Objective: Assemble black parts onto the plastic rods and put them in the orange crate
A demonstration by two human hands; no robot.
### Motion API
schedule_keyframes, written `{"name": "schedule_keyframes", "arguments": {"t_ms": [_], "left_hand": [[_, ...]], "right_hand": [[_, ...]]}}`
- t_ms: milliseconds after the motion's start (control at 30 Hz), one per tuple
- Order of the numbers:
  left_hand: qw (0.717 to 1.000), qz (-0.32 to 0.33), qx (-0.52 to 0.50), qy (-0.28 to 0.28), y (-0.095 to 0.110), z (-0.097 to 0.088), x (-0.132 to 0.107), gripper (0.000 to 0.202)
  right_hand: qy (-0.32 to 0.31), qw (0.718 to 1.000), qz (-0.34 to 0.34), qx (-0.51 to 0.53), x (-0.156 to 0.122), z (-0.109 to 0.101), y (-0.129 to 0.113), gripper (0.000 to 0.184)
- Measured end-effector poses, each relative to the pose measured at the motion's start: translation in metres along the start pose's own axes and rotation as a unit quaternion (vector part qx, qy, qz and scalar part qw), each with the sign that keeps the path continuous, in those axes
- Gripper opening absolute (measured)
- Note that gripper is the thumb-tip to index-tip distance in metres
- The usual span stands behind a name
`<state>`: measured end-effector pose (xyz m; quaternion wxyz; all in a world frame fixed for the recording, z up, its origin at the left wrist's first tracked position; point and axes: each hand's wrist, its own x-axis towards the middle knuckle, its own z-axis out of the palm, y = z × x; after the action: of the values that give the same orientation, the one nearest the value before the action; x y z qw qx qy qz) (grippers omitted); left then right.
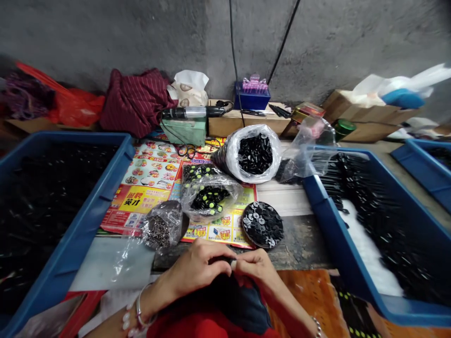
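We see a dark piece (220, 259) between the two hands, mostly hidden by the fingers, at the near edge of the table (303, 240). It lies under the bent forefinger of our left hand (203, 265) and just off the fingertips of our right hand (254, 267). Our left hand is closed on it, thumb against curled fingers. Our right hand has its fingers folded in, meeting the left at the tips; we cannot tell whether it grips the piece too.

Both forearms reach in from below and slant toward each other, with the back of the left hand turned up. Bracelets (138, 310) circle our left wrist.

Just beyond our right hand we have the discs (264, 223); ahead and to the left of our left hand, the screws (158, 232) in a clear bag. Green-dotted parts (208, 199) lie straight ahead of our left hand. A blue bin stands well apart on each side, the left bin (97, 206) beyond our left hand, the right bin (416, 313) beyond our right.
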<state>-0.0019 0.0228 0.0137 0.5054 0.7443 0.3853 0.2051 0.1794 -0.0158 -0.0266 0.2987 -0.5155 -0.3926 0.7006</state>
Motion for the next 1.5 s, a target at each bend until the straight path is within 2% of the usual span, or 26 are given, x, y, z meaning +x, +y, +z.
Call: {"name": "schedule_keyframes", "arguments": {"t_ms": [100, 167, 233, 300, 367, 433, 533, 733, 867, 1000, 1133, 1200, 1267, 1367, 1500], "left_hand": [[0.998, -0.044, -0.023, 0.043, -0.003, 0.005, -0.001, 0.03], [0.99, -0.087, -0.085, 0.076, -0.008, 0.01, -0.003, 0.032], [0.976, -0.116, -0.163, 0.085, -0.014, 0.015, -0.006, 0.027], [0.967, -0.123, -0.209, 0.084, -0.018, 0.018, -0.01, 0.016], [0.965, -0.121, -0.207, 0.102, -0.019, 0.019, -0.012, 0.006], [0.966, -0.115, -0.196, 0.121, -0.018, 0.016, -0.013, 0.006], [0.96, -0.117, -0.229, 0.111, -0.014, 0.012, -0.011, 0.008], [0.932, -0.163, -0.305, 0.105, -0.011, 0.01, -0.007, 0.016], [0.924, -0.172, -0.331, 0.086, -0.011, 0.011, -0.005, 0.022], [0.917, -0.178, -0.35, 0.069, -0.011, 0.015, -0.005, 0.025], [0.916, -0.164, -0.353, 0.093, -0.01, 0.017, -0.006, 0.02], [0.903, -0.156, -0.383, 0.113, -0.009, 0.014, -0.007, 0.019], [0.883, -0.146, -0.423, 0.142, -0.008, 0.009, -0.01, 0.021], [0.857, -0.128, -0.458, 0.2, -0.01, -0.001, -0.016, 0.024], [0.852, -0.156, -0.427, 0.26, -0.016, -0.009, -0.026, 0.031]], "right_hand": [[0.027, 0.999, -0.029, 0.01, -0.002, 0.003, 0.0, 0.038], [0.029, 0.998, -0.05, 0.02, -0.003, 0.005, -0.001, 0.04], [0.027, 0.997, -0.066, 0.036, -0.003, 0.008, -0.002, 0.042], [0.022, 0.996, -0.073, 0.051, -0.003, 0.012, -0.004, 0.043], [0.013, 0.995, -0.078, 0.059, -0.002, 0.016, -0.005, 0.043], [-0.004, 0.995, -0.079, 0.066, 0.0, 0.019, -0.005, 0.042], [-0.034, 0.994, -0.057, 0.089, 0.003, 0.018, -0.005, 0.04], [-0.071, 0.983, 0.03, 0.167, 0.002, 0.012, -0.002, 0.038], [-0.082, 0.97, 0.038, 0.224, 0.0, 0.012, 0.0, 0.035], [-0.076, 0.97, 0.024, 0.231, 0.001, 0.013, 0.004, 0.035], [-0.068, 0.987, -0.034, 0.144, -0.002, 0.012, 0.006, 0.035], [-0.05, 0.993, -0.096, 0.056, -0.004, 0.011, 0.005, 0.033], [-0.007, 0.985, -0.163, -0.056, -0.006, 0.007, 0.002, 0.029], [0.041, 0.94, -0.257, -0.22, -0.002, 0.002, -0.013, 0.025], [0.052, 0.838, -0.355, -0.412, 0.025, 0.008, -0.051, 0.026]]}}
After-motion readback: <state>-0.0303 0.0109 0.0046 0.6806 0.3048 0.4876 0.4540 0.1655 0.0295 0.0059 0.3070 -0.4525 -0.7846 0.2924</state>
